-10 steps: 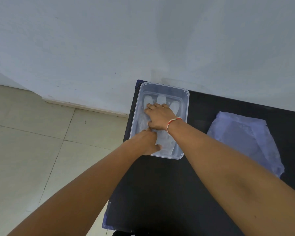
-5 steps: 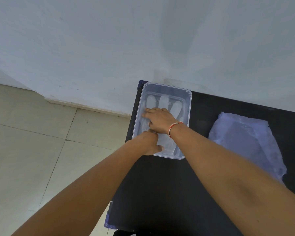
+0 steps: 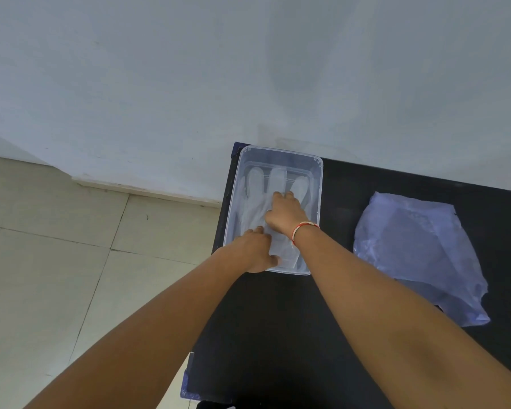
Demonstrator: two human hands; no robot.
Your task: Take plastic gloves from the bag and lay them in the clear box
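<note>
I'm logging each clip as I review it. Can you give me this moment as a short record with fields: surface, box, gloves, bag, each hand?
surface: black table against a pale wall
box: clear box at the table's far left corner
gloves: plastic gloves lying flat inside the box
bag: bluish plastic bag right of the box, untouched
left hand: at the box's near end, on the gloves
right hand: pressing on the gloves, fingers curled

Both arms extended forward; left hand (image 3: 255,252) palm down, right hand (image 3: 282,214) fingers curled, knuckles up.
</note>
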